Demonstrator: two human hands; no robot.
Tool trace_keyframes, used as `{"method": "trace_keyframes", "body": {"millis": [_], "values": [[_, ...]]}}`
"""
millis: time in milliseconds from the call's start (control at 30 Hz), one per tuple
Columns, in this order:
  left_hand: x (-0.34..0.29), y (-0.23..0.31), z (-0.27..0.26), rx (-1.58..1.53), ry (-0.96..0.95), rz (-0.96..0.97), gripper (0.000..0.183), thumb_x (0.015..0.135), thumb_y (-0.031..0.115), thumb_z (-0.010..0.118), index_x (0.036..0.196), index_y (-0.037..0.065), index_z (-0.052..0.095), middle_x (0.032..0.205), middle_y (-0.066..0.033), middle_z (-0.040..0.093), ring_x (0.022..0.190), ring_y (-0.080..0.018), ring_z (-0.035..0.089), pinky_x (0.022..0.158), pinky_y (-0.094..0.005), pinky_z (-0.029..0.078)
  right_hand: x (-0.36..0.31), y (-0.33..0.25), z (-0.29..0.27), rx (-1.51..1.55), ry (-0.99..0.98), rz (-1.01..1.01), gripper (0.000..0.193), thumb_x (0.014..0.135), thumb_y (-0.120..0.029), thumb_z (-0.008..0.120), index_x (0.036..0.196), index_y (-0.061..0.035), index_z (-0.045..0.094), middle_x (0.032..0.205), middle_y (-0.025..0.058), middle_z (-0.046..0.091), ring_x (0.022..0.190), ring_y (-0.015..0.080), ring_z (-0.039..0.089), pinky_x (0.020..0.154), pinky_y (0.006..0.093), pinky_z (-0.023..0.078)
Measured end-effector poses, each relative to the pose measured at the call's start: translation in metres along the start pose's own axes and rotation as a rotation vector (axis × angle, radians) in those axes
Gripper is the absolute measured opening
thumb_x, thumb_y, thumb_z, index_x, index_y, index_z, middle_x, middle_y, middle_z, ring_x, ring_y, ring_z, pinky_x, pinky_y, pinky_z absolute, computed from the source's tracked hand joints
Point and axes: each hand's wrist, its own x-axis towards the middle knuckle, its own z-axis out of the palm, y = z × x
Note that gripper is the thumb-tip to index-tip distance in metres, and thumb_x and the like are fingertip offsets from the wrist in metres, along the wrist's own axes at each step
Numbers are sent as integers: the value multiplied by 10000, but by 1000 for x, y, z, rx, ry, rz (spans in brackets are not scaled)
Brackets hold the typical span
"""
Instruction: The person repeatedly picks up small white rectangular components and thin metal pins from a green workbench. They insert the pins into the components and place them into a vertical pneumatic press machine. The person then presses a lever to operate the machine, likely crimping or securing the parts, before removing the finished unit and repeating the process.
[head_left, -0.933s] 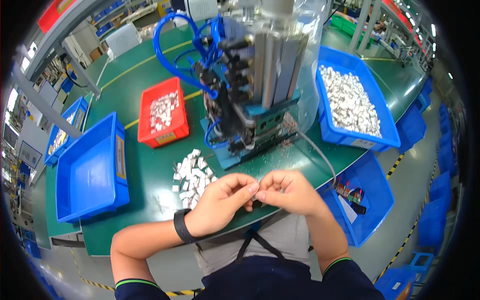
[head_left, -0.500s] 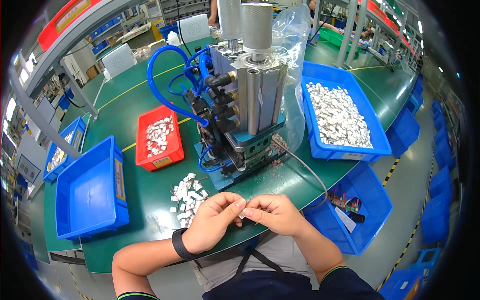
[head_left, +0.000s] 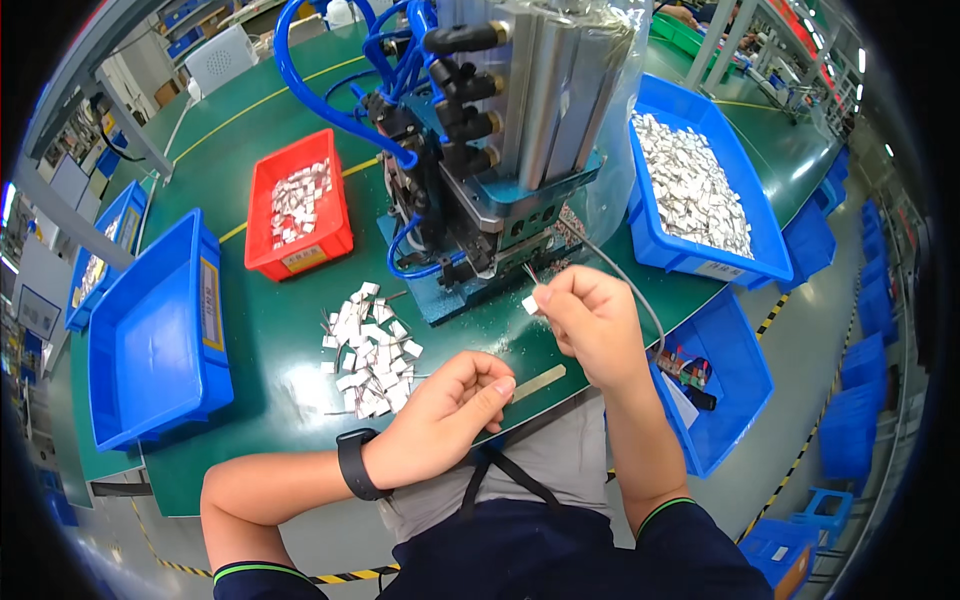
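Note:
In my right hand (head_left: 597, 325), thumb and fingers pinch a small white connector (head_left: 531, 304) with thin leads pointing up toward the lower front of the press (head_left: 500, 225). My left hand (head_left: 455, 408) is closed near the table's front edge, thumb against the curled fingers; what it holds, if anything, is hidden. A pale flat strip (head_left: 541, 383) reaches right from beside its fingertips, and I cannot tell whether they touch it. Left of the press lies a loose pile of white connectors (head_left: 372, 360) with short dark wires.
A red bin (head_left: 300, 255) with white pieces stands behind the pile. At the left is a blue bin (head_left: 160, 340); at the right, a blue bin (head_left: 700, 255) full of white pieces. Below it hangs another blue bin (head_left: 735, 420). A grey cable (head_left: 635, 285) curves beside the press.
My hands were together at the table edge and are now apart. The right has moved up and right toward the press with the white connector. The view has shifted closer to the press.

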Motion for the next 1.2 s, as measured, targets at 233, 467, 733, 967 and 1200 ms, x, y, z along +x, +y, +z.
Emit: {"method": "trace_keyframes", "body": {"millis": [233, 467, 733, 967, 1200], "values": [[0, -7, -3, 68, -22, 5, 173, 991, 157, 503, 1060, -1, 500, 971, -45, 555, 856, -108, 555, 779, -268, 493, 19, 8, 11, 27, 104, -53, 160, 879, -103, 643, 756, -5, 616, 638, -55, 540, 552, -12, 410, 475, 183, 296], [0, -6, -4, 62, -34, -13, 159, 986, 153, 513, 1049, 7, 506, 960, -34, 551, 859, -97, 554, 783, -262, 495, 29, 12, 8, 59, 92, -39, 198, 879, -152, 639, 740, -16, 604, 573, -48, 490, 441, 6, 377, 382, 196, 264], [0, -6, -4, 70, -29, -19, 156, 981, 144, 520, 1054, 6, 509, 954, -30, 553, 858, -96, 558, 782, -260, 496, 33, 13, 7, 148, 80, 10, 193, 865, -155, 654, 738, -26, 587, 553, -58, 450, 417, 6, 350, 368, 190, 251], [0, -4, -3, 73, -27, -22, 153, 980, 139, 522, 1049, 4, 508, 952, -30, 554, 857, -98, 558, 783, -262, 494, 33, 12, 8, 154, 81, 2, 176, 861, -137, 648, 738, -25, 591, 551, -58, 451, 415, 5, 347, 366, 189, 246], [1, -4, -3, 94, -28, -22, 152, 981, 136, 517, 1051, 1, 508, 953, -31, 554, 861, -98, 557, 792, -261, 491, 33, 15, 6, 188, 63, 17, 141, 862, -132, 640, 806, -9, 596, 569, -52, 462, 416, 7, 344, 366, 186, 244]]}}
